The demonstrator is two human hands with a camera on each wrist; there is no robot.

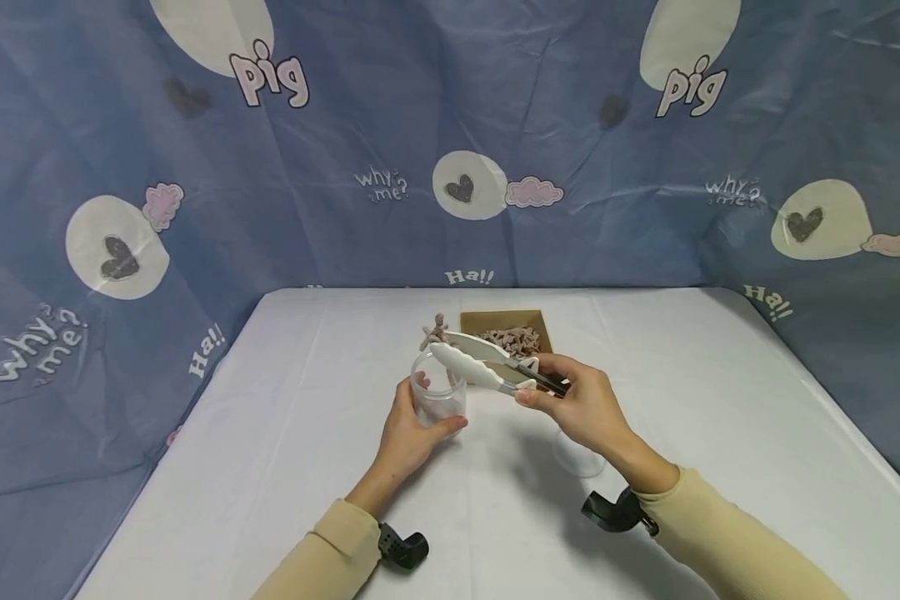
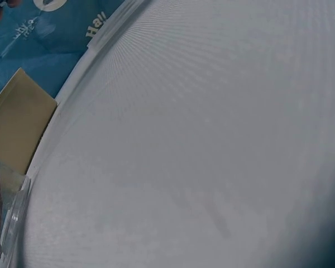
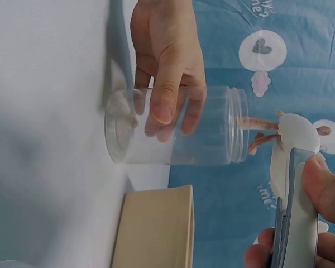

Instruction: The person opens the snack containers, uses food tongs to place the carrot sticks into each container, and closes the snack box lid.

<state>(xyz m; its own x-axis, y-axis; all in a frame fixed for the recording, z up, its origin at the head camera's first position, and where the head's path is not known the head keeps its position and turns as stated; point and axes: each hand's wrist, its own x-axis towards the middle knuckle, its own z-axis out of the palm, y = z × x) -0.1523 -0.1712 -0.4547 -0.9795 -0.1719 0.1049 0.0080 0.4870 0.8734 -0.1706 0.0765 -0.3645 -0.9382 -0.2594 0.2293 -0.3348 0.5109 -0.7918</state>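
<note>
"What's at your far left?"

"My left hand (image 1: 407, 437), fingers and thumb curled round 1 clear jar (image 1: 446, 407), its open mouth facing up. A brown scrap lies at the jar's bottom."

"And just over the jar?"

"A brown clump (image 1: 437, 330) with thin limbs, some reaching down to the jar's mouth, gripped between the 2 white heads of the tongs (image 1: 467, 365)."

"Farther right?"

"A tan box (image 1: 491, 320) of brown pieces (image 1: 516, 340), behind the jar. My right hand (image 1: 583, 408), right of the jar, holds the tongs' handles; 1 clear disc (image 1: 579, 461) lies on the desk (image 1: 525, 533), nearer me than the jar."
</note>
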